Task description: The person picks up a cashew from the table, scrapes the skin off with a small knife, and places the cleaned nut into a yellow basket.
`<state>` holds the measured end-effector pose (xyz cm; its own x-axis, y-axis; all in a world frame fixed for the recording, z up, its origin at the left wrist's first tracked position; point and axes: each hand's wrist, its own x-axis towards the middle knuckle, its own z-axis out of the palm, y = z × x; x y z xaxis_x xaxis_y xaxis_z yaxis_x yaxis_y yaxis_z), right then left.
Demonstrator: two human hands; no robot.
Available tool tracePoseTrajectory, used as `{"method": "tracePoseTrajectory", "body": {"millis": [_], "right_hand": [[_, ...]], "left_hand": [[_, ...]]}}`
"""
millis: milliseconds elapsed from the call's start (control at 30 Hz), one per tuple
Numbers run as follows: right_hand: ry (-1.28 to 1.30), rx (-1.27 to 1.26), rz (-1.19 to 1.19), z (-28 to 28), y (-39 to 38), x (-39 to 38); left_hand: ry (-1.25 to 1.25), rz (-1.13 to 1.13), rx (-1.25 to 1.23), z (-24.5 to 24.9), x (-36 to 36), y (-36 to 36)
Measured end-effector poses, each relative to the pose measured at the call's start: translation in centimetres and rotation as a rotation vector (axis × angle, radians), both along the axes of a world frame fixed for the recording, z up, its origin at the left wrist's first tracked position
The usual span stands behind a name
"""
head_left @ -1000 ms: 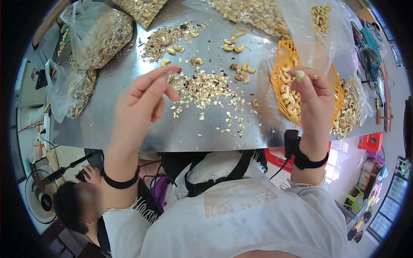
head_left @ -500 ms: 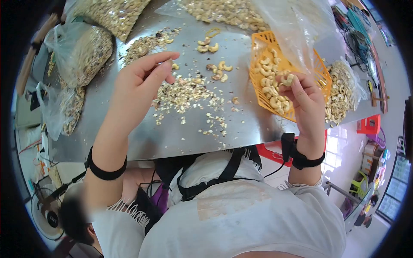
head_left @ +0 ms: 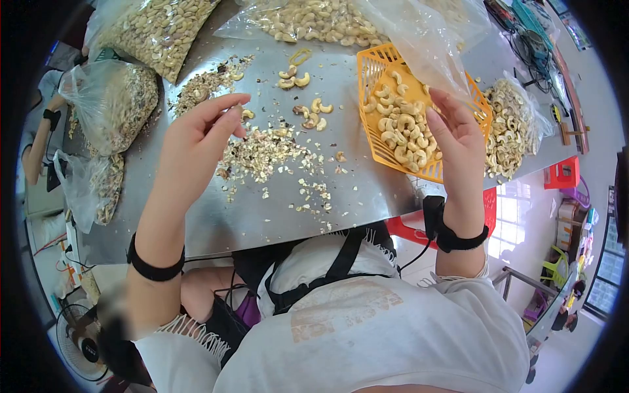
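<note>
My right hand (head_left: 452, 128) is over the right side of a yellow plastic basket (head_left: 368, 134), with thumb and fingers apart and nothing visible between them. Whole pale cashews (head_left: 406, 128) lie heaped inside the basket. My left hand (head_left: 203, 141) hovers at the left of a pile of cashew skin and crumbs (head_left: 265, 154). Its index finger is stretched out above the thumb, the other fingers are loosely curled, and I see nothing held. Beyond the pile sit two small groups of cashews, one nearer (head_left: 314, 114) and one farther (head_left: 293, 78).
Clear bags of cashews (head_left: 154, 33) and of broken bits (head_left: 128, 98) line the table's left side. Another cashew bag (head_left: 321, 23) lies at the back. An open bag of cashews (head_left: 511, 131) stands right of the basket. Another person's arm (head_left: 39, 141) shows at far left.
The cashew in my right fingers is no longer there; thumb and fingers have parted over the basket. My left hand stays near the crumb pile. The whole view has shifted slightly.
</note>
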<state>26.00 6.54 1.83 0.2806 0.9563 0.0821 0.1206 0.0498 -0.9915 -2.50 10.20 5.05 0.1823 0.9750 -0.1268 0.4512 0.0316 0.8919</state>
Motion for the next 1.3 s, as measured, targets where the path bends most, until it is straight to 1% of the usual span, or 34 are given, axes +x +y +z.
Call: {"method": "tracePoseTrajectory", "body": {"millis": [33, 100, 133, 167, 233, 267, 333, 367, 433, 500, 567, 600, 667, 700, 767, 800, 833, 867, 900, 933, 967, 1033, 1133, 1200, 1267, 1300], "right_hand": [[0.017, -0.042, 0.023, 0.1, -0.2, 0.0], [0.053, -0.019, 0.035, -0.1, -0.4, -0.4], [0.086, 0.0, 0.042, -0.2, -0.5, -0.7], [0.089, 0.005, 0.05, -0.2, -0.6, -1.0], [0.047, 0.001, 0.064, -0.1, -1.1, -1.6], [0.027, -0.003, 0.066, -0.1, -1.2, -1.9], [0.071, -0.002, 0.099, 0.1, -1.5, -2.5], [0.113, -0.007, 0.128, 0.2, -1.7, -2.8], [0.154, -0.003, 0.16, 0.6, -1.9, -3.3], [0.247, -0.084, 0.253, 0.9, -2.2, -3.9], [0.234, -0.074, 0.263, 0.9, -2.4, -4.5], [0.244, -0.101, 0.316, 0.9, -2.5, -4.8], [0.266, -0.135, 0.428, 0.2, -2.4, -5.3], [0.273, -0.141, 0.429, 0.1, -2.4, -5.8], [0.452, -0.217, 0.475, -0.2, -2.4, -7.3], [0.469, -0.216, 0.5, -0.4, -2.4, -7.8], [0.473, -0.224, 0.502, -0.5, -2.4, -8.3], [0.536, -0.294, 0.558, -0.5, -2.3, -8.7], [0.598, -0.363, 0.614, -0.5, -2.2, -9.0], [0.601, -0.367, 0.68, -0.3, -2.2, -9.2], [0.602, -0.375, 0.685, -0.2, -2.3, -9.4], [0.713, -0.48, 0.758, -0.1, -2.4, -9.7], [0.766, -0.44, 0.812, -0.5, -2.5, -9.6], [0.766, -0.422, 0.79, -0.2, -2.6, -9.8], [0.767, -0.401, 0.768, 0.2, -2.6, -9.8], [0.759, -0.382, 0.766, 0.3, -2.6, -9.7]], "left_hand": [[0.004, 0.004, 0.004, -0.2, 0.1, 0.5], [0.165, -0.053, 0.059, -0.9, 0.5, 1.8], [0.234, -0.083, 0.09, -2.2, 0.4, 2.9], [0.238, -0.075, 0.094, -3.0, 0.5, 3.7], [0.527, -0.18, 0.304, -3.9, 2.0, 4.9], [0.53, -0.175, 0.307, -4.6, 2.8, 5.6], [0.775, -0.213, 0.387, -6.0, 4.2, 6.7], [0.778, -0.21, 0.392, -6.5, 4.6, 7.1], [0.865, -0.176, 0.41, -7.4, 5.2, 7.5], [0.825, -0.158, 0.416, -7.8, 4.8, 7.7], [0.737, -0.162, 0.386, -7.7, 4.5, 7.4], [0.738, -0.166, 0.38, -7.2, 4.3, 6.7], [0.368, -0.191, 0.378, -5.1, 3.7, 4.5], [0.373, -0.192, 0.37, -4.2, 3.6, 3.2], [0.168, -0.179, 0.313, -2.5, 3.3, 0.4], [0.171, -0.177, 0.304, -2.1, 3.0, -0.6], [0.159, -0.226, 0.359, -1.8, 2.6, -1.5], [0.146, -0.273, 0.413, -1.5, 2.3, -2.3], [0.147, -0.268, 0.405, -1.2, 2.2, -3.1], [0.128, -0.271, 0.399, -1.0, 2.1, -3.8], [0.109, -0.274, 0.392, -0.8, 2.0, -4.4], [0.104, -0.27, 0.387, -0.6, 1.6, -5.0], [0.106, -0.304, 0.385, -0.4, 1.1, -5.5], [0.11, -0.337, 0.387, 0.0, 0.8, -5.8], [-0.033, -0.296, 0.172, 0.6, 0.7, -6.5], [-0.035, -0.297, 0.17, 0.4, 0.7, -6.7]]}}
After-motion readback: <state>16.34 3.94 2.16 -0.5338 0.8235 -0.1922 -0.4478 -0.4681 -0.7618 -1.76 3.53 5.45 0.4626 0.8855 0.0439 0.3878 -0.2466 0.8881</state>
